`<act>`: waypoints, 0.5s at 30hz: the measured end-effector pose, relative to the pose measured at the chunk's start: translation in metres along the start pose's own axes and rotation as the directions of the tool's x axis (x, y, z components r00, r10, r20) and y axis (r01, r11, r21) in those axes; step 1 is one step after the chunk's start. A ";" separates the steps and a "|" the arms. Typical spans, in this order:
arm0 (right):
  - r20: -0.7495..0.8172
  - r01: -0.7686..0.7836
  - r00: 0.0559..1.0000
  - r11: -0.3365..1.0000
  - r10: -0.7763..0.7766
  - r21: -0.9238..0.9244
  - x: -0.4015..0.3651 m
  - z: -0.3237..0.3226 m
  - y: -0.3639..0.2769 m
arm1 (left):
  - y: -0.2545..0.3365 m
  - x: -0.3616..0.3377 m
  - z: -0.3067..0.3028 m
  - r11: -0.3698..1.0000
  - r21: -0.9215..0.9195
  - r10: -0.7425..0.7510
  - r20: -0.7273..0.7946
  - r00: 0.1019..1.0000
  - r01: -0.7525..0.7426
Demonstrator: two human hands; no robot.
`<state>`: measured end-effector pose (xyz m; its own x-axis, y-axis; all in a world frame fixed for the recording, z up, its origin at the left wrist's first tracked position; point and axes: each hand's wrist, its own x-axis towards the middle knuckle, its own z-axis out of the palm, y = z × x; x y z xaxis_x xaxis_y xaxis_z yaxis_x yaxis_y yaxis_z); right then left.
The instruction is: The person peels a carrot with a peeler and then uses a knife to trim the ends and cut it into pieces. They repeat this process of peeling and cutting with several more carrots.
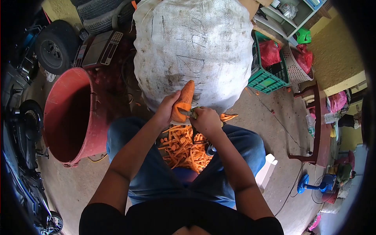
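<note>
A large, partly peeled carrot (188, 94) points up and slightly right in front of the white sack (196, 47). My left hand (168, 107) is wrapped round its left side. In my right hand (206, 120) is the handle of a peeler (188, 113), whose blade end touches the bright peeled patch on the carrot's lower part. Below both hands, between my knees, lies a heap of orange peelings (186, 150). Some more orange pieces (228, 117) show just right of my right hand.
A tall red bin (92, 117) stands open at the left, with a tyre (56, 47) and a scale (100, 49) behind it. At the right are a green crate (268, 80), a white basket (294, 68), a wooden frame (322, 129) and a blue fan (323, 184).
</note>
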<state>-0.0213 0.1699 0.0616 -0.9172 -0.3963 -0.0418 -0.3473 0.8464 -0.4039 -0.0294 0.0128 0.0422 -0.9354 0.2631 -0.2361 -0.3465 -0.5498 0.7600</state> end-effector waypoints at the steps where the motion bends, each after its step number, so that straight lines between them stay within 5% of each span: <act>1: -0.015 0.000 1.000 1.000 -0.001 -0.008 0.000 -0.001 0.001 | 0.002 -0.001 0.003 1.000 -0.024 -0.005 0.014 1.000 0.005; 6: -0.016 0.027 0.999 0.999 -0.028 -0.028 0.001 -0.002 0.002 | 0.001 0.000 -0.001 0.994 0.058 -0.097 0.085 0.992 0.093; 11: -0.078 -0.005 0.997 1.000 0.007 0.028 0.003 0.003 0.002 | -0.003 -0.002 0.007 0.995 -0.085 0.039 -0.076 0.996 -0.045; 15: -0.108 0.018 0.994 0.998 -0.011 0.062 0.004 0.007 0.004 | -0.003 -0.001 0.004 0.996 -0.022 0.090 -0.069 0.994 -0.092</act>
